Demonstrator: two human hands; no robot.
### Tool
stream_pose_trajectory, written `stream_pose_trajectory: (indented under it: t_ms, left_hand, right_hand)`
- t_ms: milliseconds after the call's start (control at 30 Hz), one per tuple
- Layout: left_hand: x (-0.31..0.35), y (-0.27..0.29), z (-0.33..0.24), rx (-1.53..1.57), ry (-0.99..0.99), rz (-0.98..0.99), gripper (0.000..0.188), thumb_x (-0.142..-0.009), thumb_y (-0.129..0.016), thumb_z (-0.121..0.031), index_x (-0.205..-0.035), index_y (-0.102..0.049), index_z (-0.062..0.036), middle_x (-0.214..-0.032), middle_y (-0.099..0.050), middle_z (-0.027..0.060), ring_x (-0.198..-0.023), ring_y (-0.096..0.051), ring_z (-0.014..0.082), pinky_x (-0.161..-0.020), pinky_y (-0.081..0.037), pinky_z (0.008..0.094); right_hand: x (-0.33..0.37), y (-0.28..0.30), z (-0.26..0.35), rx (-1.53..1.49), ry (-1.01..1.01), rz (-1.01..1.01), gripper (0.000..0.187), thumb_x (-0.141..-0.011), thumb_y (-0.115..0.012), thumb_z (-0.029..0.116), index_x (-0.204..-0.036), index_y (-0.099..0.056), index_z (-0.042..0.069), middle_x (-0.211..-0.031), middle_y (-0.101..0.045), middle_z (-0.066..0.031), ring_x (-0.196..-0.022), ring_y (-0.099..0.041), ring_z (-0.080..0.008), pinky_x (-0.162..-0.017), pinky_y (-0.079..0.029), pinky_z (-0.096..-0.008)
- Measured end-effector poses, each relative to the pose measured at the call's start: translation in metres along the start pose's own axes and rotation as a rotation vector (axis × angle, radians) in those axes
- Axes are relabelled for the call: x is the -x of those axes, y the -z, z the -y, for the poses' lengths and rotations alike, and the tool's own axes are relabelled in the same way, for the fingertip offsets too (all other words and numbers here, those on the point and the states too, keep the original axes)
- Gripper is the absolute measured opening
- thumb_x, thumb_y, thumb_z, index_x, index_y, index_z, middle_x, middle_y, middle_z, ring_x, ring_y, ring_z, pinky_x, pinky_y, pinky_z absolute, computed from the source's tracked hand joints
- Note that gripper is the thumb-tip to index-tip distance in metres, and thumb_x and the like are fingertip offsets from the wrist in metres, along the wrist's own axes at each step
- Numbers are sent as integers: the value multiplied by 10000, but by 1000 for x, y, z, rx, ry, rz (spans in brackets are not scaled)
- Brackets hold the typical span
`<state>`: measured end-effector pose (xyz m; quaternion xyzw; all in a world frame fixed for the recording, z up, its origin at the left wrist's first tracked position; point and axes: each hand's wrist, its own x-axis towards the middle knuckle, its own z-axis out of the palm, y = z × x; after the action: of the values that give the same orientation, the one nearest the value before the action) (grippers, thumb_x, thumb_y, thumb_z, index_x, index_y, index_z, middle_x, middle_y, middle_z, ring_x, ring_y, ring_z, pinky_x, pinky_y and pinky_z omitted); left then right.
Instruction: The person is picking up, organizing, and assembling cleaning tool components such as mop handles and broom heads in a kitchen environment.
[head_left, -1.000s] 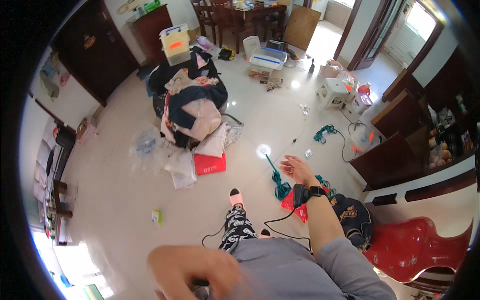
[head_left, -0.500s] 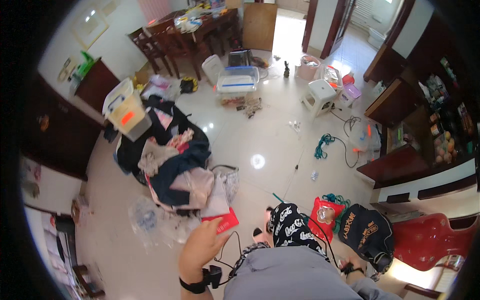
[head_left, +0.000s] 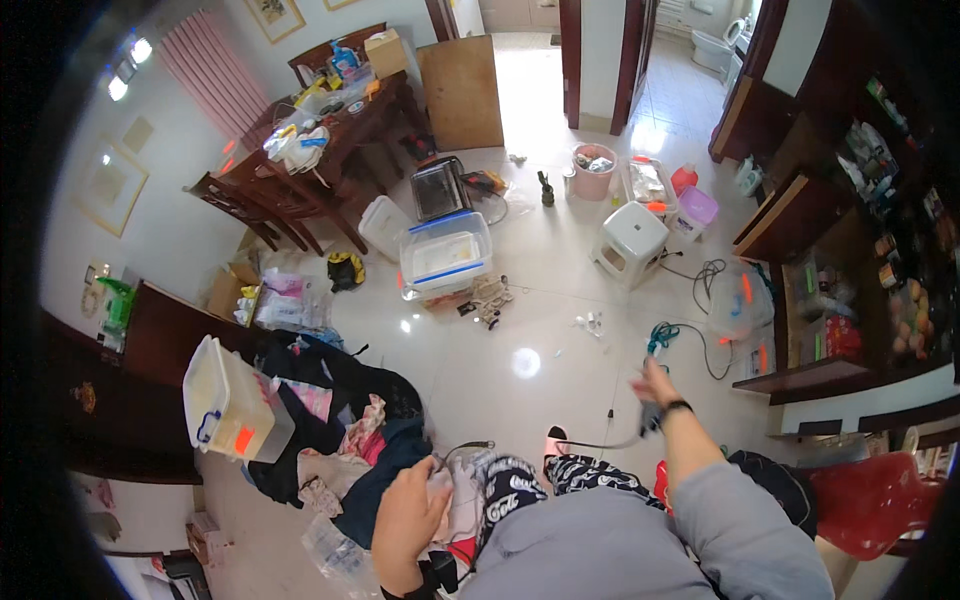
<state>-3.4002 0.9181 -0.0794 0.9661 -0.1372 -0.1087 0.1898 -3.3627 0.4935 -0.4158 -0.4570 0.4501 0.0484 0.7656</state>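
My left hand (head_left: pixel 408 508) hangs low in front of the clothes pile, fingers loosely extended with nothing seen in them. Behind it lie a dark blue garment (head_left: pixel 382 490) and a pale pink cloth (head_left: pixel 338 472). My right hand (head_left: pixel 655 386) is stretched forward over the tiled floor, fingers apart and somewhat blurred. In view it appears near a coiled green cord (head_left: pixel 661 336), but contact cannot be made out. Each wrist wears a black strap with a small device, and a dark cable runs from the right one. A red item shows partly beside my left wrist.
A clear bin (head_left: pixel 238 405) stands on the clothes pile at left. Ahead are a blue-rimmed storage box (head_left: pixel 447 250), a white stool (head_left: pixel 632 240), a pink bucket (head_left: pixel 594 172) and a dark cable on the floor. Open cabinets line the right, beside a red chair (head_left: pixel 868 500).
My right hand has risen from the lower right and reached forward. My view has shifted, with the clothes pile now closer. My left hand stays low, and the red packet is now mostly hidden.
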Motion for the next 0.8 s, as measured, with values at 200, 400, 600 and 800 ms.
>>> stream_pose_trajectory:
  t_ms: [200, 400, 600, 800]
  left_hand:
    - [-175, 21, -7, 148, -76, 153, 465, -781, -584, -275, -1136, -464, -1, -976, -548, 201, -907, -540, 337, -757, -440, 367]
    - [-393, 70, -35, -16, -181, 173, 460, -795, -576, -259, -1154, -459, 2, -1004, -568, 198, -932, -559, 295, -786, -437, 342]
    - [-604, 108, -62, -45, -262, 241, 428, -793, -574, -270, -1114, -482, -2, -980, -560, 221, -898, -543, 349, -758, -439, 405]
    - [-776, 114, -105, -22, -319, 265, 440, -796, -583, -252, -1145, -460, -14, -1031, -555, 204, -944, -545, 318, -788, -438, 375]
  right_hand:
    - [-21, -258, 214, 351, 500, 501, 562, -744, -580, 131, -1259, -365, 66, -1095, -537, -123, -883, -563, -235, -754, -470, -386]
    - [-161, -241, 286, 283, 129, 414, 566, -848, -381, 529, -1229, -424, 113, -1038, -564, -152, -919, -565, -215, -797, -435, -335]
    - [-217, -38, 224, -195, -83, -308, 305, -852, -455, 246, -1070, -474, 33, -632, -480, -83, -579, -509, -225, -653, -505, -430]
    - [-195, 113, 134, -300, -431, -479, 162, -771, -571, 247, -819, -575, 92, -770, -602, -72, -694, -566, -215, -656, -478, -365]
